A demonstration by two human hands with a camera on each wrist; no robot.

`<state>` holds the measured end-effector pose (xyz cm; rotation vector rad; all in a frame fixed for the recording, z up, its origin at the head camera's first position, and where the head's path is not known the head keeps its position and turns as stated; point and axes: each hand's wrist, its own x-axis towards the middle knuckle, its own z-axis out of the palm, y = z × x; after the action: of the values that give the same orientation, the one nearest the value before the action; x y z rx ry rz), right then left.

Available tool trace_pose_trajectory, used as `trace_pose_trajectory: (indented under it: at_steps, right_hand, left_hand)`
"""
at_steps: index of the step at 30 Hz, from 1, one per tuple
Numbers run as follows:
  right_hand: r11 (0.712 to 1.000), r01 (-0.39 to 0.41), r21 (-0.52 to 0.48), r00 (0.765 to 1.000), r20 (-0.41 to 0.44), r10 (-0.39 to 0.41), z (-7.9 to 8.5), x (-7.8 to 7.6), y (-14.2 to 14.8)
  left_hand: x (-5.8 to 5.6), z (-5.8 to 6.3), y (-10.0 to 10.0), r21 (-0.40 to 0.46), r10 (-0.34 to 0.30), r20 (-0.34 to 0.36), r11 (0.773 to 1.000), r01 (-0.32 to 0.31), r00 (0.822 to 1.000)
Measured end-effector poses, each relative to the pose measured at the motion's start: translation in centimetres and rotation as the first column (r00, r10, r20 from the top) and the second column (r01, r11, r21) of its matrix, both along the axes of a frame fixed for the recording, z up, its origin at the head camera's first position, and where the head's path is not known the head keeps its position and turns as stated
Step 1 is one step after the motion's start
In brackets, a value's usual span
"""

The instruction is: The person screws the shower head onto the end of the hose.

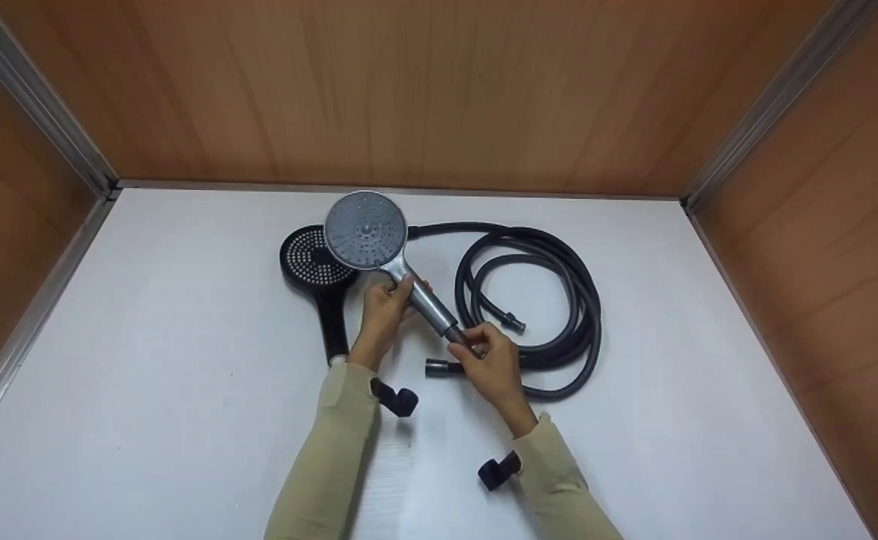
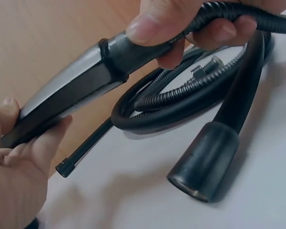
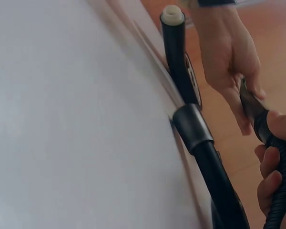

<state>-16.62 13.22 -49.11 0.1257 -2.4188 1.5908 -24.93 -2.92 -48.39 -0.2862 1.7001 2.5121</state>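
A silver shower head (image 1: 366,229) with a grey round spray face is held up above the table, its handle slanting down to the right. My left hand (image 1: 385,315) grips that handle at its upper part. At the handle's lower end, my right hand (image 1: 495,367) pinches the dark connector (image 2: 128,52) of a ribbed black shower hose (image 3: 281,200). Connector and handle meet end to end; whether they are threaded together I cannot tell. Left of my left hand lies a black shower head (image 1: 319,259), partly covered by the silver one.
Coiled black hoses (image 1: 592,307) lie on the white table (image 1: 184,420) to the right. One loose hose end (image 2: 202,162) points left beneath my right hand; a smaller metal-tipped end (image 1: 513,324) rests inside the coil. Wooden panels (image 1: 439,90) stand at the back and sides.
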Motion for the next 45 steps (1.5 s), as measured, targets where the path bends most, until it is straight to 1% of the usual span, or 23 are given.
trace_pose_trajectory:
  at_steps: [2, 5, 7, 10, 12, 16, 18, 20, 24, 25, 30, 33, 36, 39, 42, 44, 45]
  right_hand:
    - [0.999, 0.029, -0.026, 0.999, 0.015, -0.028, -0.6, 0.1, -0.5]
    - [0.997, 0.058, -0.056, 0.998, 0.031, -0.056, -1.2, 0.3, -1.2]
    - [0.994, 0.072, -0.076, 0.996, 0.047, -0.069, -1.4, 0.5, -1.6]
    - [0.991, 0.081, -0.105, 0.994, 0.078, -0.073, -1.5, 0.8, -1.9]
    - [0.988, 0.086, -0.125, 0.992, 0.101, -0.073, -1.5, 1.0, -2.0]
    - [0.988, 0.104, -0.111, 0.987, 0.135, -0.088, -1.4, 1.1, -2.1]
    - [0.989, 0.108, -0.101, 0.984, 0.152, -0.092, -1.4, 1.2, -2.1]
    - [0.989, 0.11, -0.098, 0.981, 0.168, -0.092, -1.3, 1.3, -2.1]
    - [0.99, 0.111, -0.086, 0.978, 0.185, -0.094, -1.2, 1.4, -2.1]
    - [0.991, 0.11, -0.079, 0.978, 0.186, -0.094, -1.2, 1.4, -2.1]
    - [0.995, 0.096, -0.033, 0.978, 0.191, -0.088, -1.0, 1.4, -1.7]
    - [0.995, 0.104, -0.01, 0.976, 0.192, -0.1, -0.8, 1.3, -1.3]
    - [0.994, 0.11, 0.003, 0.975, 0.192, -0.109, -0.7, 1.4, -1.0]
    - [0.996, 0.094, -0.001, 0.975, 0.203, -0.092, -0.5, 1.6, -0.8]
    - [0.997, 0.071, -0.01, 0.976, 0.206, -0.067, -0.5, 1.4, -0.5]
    - [0.998, 0.061, -0.004, 0.976, 0.211, -0.059, -0.3, 1.0, -0.3]
    - [0.998, 0.058, 0.004, 0.976, 0.211, -0.058, -0.2, 0.8, -0.1]
  left_hand:
    - [-0.4, -0.2, 0.0, -0.122, 0.015, 0.021, 0.992, -0.013, 1.0]
    - [-0.8, -0.6, 0.0, -0.273, 0.024, 0.037, 0.962, -0.013, 0.999]
    - [-0.9, -0.8, 0.1, -0.342, 0.024, 0.045, 0.94, -0.008, 0.999]
    - [-0.9, -1.2, 0.2, -0.407, 0.017, 0.079, 0.913, 0.017, 0.997]
    - [-0.9, -1.4, 0.3, -0.426, 0.009, 0.109, 0.904, 0.038, 0.994]
    - [-1.0, -1.6, 0.3, -0.454, -0.025, 0.156, 0.886, 0.094, 0.987]
    - [-1.0, -1.6, 0.3, -0.481, -0.041, 0.176, 0.868, 0.122, 0.984]
    - [-0.9, -1.7, 0.3, -0.494, -0.055, 0.199, 0.857, 0.149, 0.978]
    - [-0.9, -1.8, 0.3, -0.498, -0.068, 0.233, 0.849, 0.179, 0.97]
    - [-0.9, -1.8, 0.3, -0.497, -0.073, 0.235, 0.848, 0.185, 0.969]
    - [-0.8, -1.7, 0.3, -0.536, -0.105, 0.233, 0.816, 0.218, 0.967]
    - [-0.7, -1.6, 0.4, -0.538, -0.132, 0.221, 0.81, 0.234, 0.966]
    - [-0.4, -1.5, 0.5, -0.532, -0.148, 0.22, 0.81, 0.246, 0.964]
    - [-0.3, -1.4, 0.5, -0.547, -0.15, 0.22, 0.8, 0.249, 0.964]
    - [-0.5, -1.2, 0.5, -0.562, -0.152, 0.212, 0.789, 0.247, 0.965]
    - [-0.8, -1.0, 0.6, -0.584, -0.153, 0.203, 0.774, 0.245, 0.967]
    - [-0.9, -1.0, 0.6, -0.586, -0.155, 0.206, 0.772, 0.249, 0.966]
